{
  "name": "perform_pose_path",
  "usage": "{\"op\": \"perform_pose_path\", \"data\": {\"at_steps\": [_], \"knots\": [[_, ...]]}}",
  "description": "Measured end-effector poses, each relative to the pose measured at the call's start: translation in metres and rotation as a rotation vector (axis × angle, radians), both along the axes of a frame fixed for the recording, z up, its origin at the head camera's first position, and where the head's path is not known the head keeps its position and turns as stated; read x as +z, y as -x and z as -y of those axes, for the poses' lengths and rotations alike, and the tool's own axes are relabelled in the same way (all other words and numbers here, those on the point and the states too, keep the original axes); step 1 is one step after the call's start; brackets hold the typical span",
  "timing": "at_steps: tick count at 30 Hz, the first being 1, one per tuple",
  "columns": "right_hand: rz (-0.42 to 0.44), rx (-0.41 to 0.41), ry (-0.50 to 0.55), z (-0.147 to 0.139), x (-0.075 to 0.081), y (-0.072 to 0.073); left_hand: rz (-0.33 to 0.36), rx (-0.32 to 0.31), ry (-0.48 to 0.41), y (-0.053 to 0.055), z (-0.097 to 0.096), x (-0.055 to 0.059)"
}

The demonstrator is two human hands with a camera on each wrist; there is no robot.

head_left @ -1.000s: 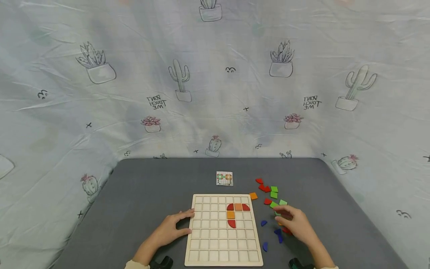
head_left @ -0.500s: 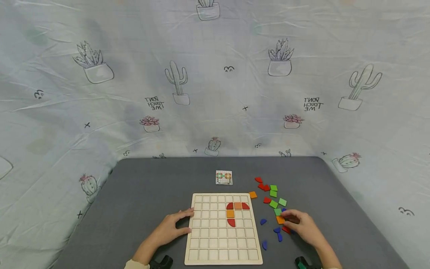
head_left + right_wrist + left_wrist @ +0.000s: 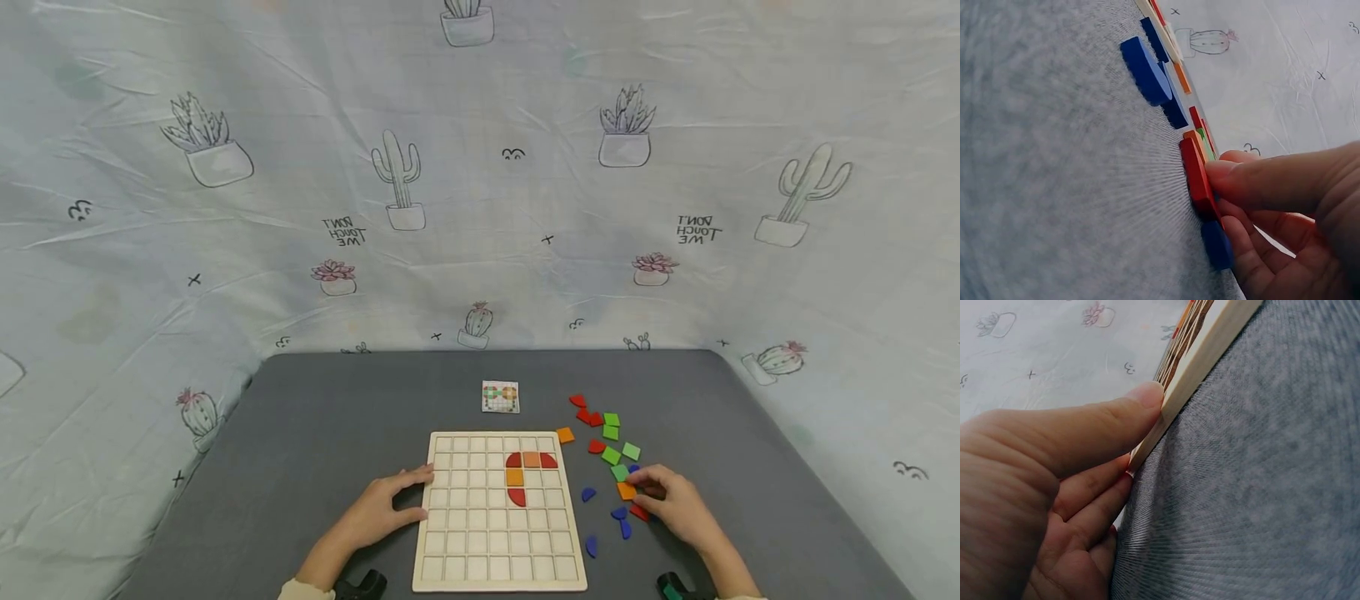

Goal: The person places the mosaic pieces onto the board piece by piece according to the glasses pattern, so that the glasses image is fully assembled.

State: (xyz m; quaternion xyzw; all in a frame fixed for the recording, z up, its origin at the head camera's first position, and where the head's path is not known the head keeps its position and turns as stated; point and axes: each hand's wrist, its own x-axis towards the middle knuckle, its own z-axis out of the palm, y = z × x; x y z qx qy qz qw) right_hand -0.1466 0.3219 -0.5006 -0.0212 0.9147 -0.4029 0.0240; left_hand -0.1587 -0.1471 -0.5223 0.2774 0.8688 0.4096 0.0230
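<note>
In the head view my left hand point(image 3: 378, 510) holds the left edge of a pale wooden grid board point(image 3: 468, 533), thumb and fingers spread along it. The left wrist view shows the thumb on the board's rim point(image 3: 1188, 381). My right hand point(image 3: 672, 504) has its thumb and index finger at the right side of an orange square tile point(image 3: 626, 491), appearing to pinch it. A red quarter-round tile point(image 3: 639, 512) lies just below the thumb; the right wrist view shows this red tile point(image 3: 1196, 175) close beside the thumb, partly hiding the orange tile point(image 3: 1190, 134).
On the board sit red quarter-rounds point(image 3: 517, 497) and orange squares point(image 3: 514, 477). Right of it lie several green squares point(image 3: 611, 456), red pieces point(image 3: 596, 447), blue pieces point(image 3: 588, 494) and another orange square point(image 3: 565, 435). A small pattern card point(image 3: 500, 397) lies beyond the board.
My right hand has shifted slightly right and down to the orange square, uncovering it and a green tile; it has barely moved since half a second ago. The left hand stays put.
</note>
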Motion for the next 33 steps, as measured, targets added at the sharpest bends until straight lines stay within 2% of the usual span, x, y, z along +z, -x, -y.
{"op": "perform_pose_path", "data": {"at_steps": [3, 9, 14, 18, 25, 30, 33], "knots": [[0.015, -0.002, -0.013, 0.0007, -0.0004, -0.0004, -0.004, -0.001, 0.006, -0.0009, 0.0002, -0.0005], [0.021, -0.003, -0.035, 0.0036, 0.0000, 0.0040, 0.028, 0.002, -0.016, -0.0012, 0.0006, 0.0008], [0.031, -0.001, -0.042, 0.0055, 0.0000, 0.0059, -0.002, -0.004, -0.013, -0.0003, 0.0005, -0.0003], [-0.002, 0.042, -0.066, 0.0055, -0.0003, 0.0059, 0.001, 0.005, -0.003, 0.0003, 0.0000, -0.0022], [-0.051, 0.085, -0.137, 0.0043, -0.0016, 0.0088, 0.058, 0.017, -0.006, 0.0001, -0.0007, -0.0024], [-0.054, 0.102, -0.143, 0.0015, -0.0014, 0.0093, 0.025, 0.005, -0.012, 0.0000, -0.0017, 0.0002], [-0.070, 0.126, -0.147, 0.0009, 0.0001, 0.0092, 0.029, 0.003, -0.021, -0.0003, -0.0021, 0.0019]]}}
